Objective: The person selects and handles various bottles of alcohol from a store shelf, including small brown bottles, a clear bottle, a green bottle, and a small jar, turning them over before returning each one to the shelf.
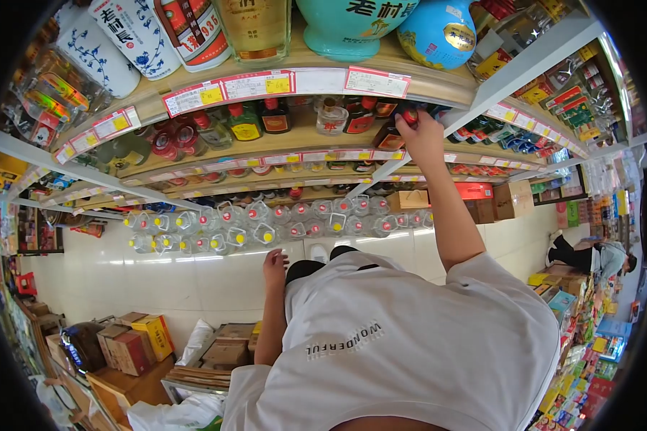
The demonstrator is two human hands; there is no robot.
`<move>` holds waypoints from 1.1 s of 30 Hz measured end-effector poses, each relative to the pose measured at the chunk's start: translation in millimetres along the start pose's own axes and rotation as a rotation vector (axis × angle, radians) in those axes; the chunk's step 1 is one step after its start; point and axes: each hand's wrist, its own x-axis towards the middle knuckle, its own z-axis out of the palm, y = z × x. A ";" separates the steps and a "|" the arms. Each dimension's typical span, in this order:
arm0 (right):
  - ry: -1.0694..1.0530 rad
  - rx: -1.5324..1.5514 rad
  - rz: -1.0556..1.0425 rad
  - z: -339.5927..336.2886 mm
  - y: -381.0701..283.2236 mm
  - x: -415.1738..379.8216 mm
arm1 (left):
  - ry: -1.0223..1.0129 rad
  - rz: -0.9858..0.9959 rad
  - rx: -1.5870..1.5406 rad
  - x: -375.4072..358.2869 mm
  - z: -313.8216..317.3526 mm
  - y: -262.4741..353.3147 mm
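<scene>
On your left, your left hand (274,264) hangs low beside your leg, fingers loosely curled and part open, with nothing in it; it is well apart from the shelf (302,139), so your right is much the nearer. Along that shelf, a clear bottle (331,119) stands short of the right end, and a red-labelled bottle (359,118) comes next on its right.

Then, near the shelf's front right corner, is the dark bottle (390,137) — the one that matters here. It lies just left of your right hand (418,131), its body by the front edge. Its long axis slants, base to the left and red cap up to the right, under your fingers; the wide lens bends things here, so the true tilt is hard to judge. Your right thumb and fingers are drawn nearly together about the cap — they have hold of the top, with the body clear of your palm.

Your right arm reaches forward almost straight, hand in from above the corner, close beside the white shelf post (492,93).
</scene>
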 end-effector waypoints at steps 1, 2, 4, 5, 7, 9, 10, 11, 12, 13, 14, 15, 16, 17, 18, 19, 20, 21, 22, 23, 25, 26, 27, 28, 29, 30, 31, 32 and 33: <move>-0.007 0.001 -0.003 -2.5 -4.1 -3.2 | -0.053 0.060 0.000 -1.4 6.8 20.7; -0.026 0.023 0.004 -4.8 -8.8 -6.6 | -0.106 0.120 0.000 -4.2 14.2 44.2; -0.069 0.068 0.014 -8.1 -19.0 -15.0 | -0.213 0.201 -0.002 -13.8 30.1 91.2; -0.096 0.100 0.006 -8.7 -23.5 -18.5 | -0.267 0.226 -0.004 -18.2 39.0 115.2; -0.149 0.161 -0.008 -10.7 -31.3 -27.3 | -0.361 0.290 -0.030 -31.0 57.9 163.8; -0.233 0.156 0.011 -13.6 -42.2 -34.0 | -0.446 0.366 -0.042 -37.2 73.3 194.6; -0.276 0.154 0.020 -15.8 -48.4 -36.7 | -0.480 0.411 -0.040 -39.0 78.9 204.3; -0.337 0.162 0.045 -18.8 -55.5 -38.2 | -0.513 0.455 -0.036 -41.3 83.4 213.3; -0.365 0.196 0.042 -17.1 -58.3 -40.1 | -0.540 0.471 -0.072 -44.0 88.2 222.1; -0.392 0.230 0.040 -15.4 -60.5 -42.1 | -0.567 0.485 -0.108 -47.3 92.7 230.1; -0.420 0.265 0.040 -13.6 -62.0 -44.1 | -0.595 0.498 -0.142 -51.9 95.2 237.2; -0.464 0.279 0.054 -7.9 -59.5 -46.4 | -0.629 0.491 -0.169 -58.8 96.5 245.1; -0.473 0.332 0.047 -2.0 -58.3 -49.2 | -0.662 0.483 -0.197 -66.3 97.8 252.7; -0.484 0.384 0.040 4.3 -58.4 -52.5 | -0.694 0.474 -0.226 -70.8 98.8 256.1; -0.498 0.435 0.034 7.7 -62.6 -55.5 | -0.711 0.470 -0.244 -71.6 100.4 255.9; -0.495 0.363 -0.035 1.6 -72.5 -55.0 | -0.727 0.461 -0.264 -71.4 102.1 254.7; -0.501 0.353 -0.063 7.2 -71.2 -55.7 | -0.743 0.445 -0.285 -71.3 104.2 251.3; -0.515 0.342 -0.086 14.8 -67.5 -54.8 | -0.741 0.340 -0.305 -69.6 104.8 246.6; -0.533 0.332 -0.106 18.4 -69.4 -59.7 | -0.718 0.232 -0.314 -79.3 106.0 257.7; -0.577 0.437 -0.048 17.1 -74.0 -62.0 | -0.644 0.294 -0.225 -85.0 108.3 263.1; -0.574 0.436 -0.075 22.0 -77.0 -66.1 | -0.557 0.354 -0.133 -89.3 111.3 257.7; -0.563 0.436 -0.097 23.3 -78.0 -64.7 | -0.543 0.366 -0.135 -86.3 113.7 255.7; -0.633 0.388 -0.045 20.6 -79.4 -62.9 | -0.532 0.383 -0.135 -87.4 114.6 258.0; -0.631 0.429 -0.038 22.8 -77.7 -63.9 | -0.529 0.362 -0.136 -90.6 113.9 261.4; -0.626 0.470 -0.034 26.8 -75.3 -64.2 | -0.526 0.345 -0.137 -93.1 112.9 267.2; -0.622 0.513 -0.029 29.5 -74.6 -64.3 | -0.521 0.327 -0.138 -95.5 111.9 272.1; -0.645 0.528 0.017 29.7 -74.8 -64.2 | -0.511 0.330 -0.139 -95.6 111.7 272.3; -0.668 0.543 0.062 29.1 -74.0 -63.7 | -0.501 0.333 -0.140 -95.0 112.4 272.4; -0.690 0.557 0.109 28.2 -72.6 -62.9 | -0.492 0.337 -0.142 -94.6 113.1 272.2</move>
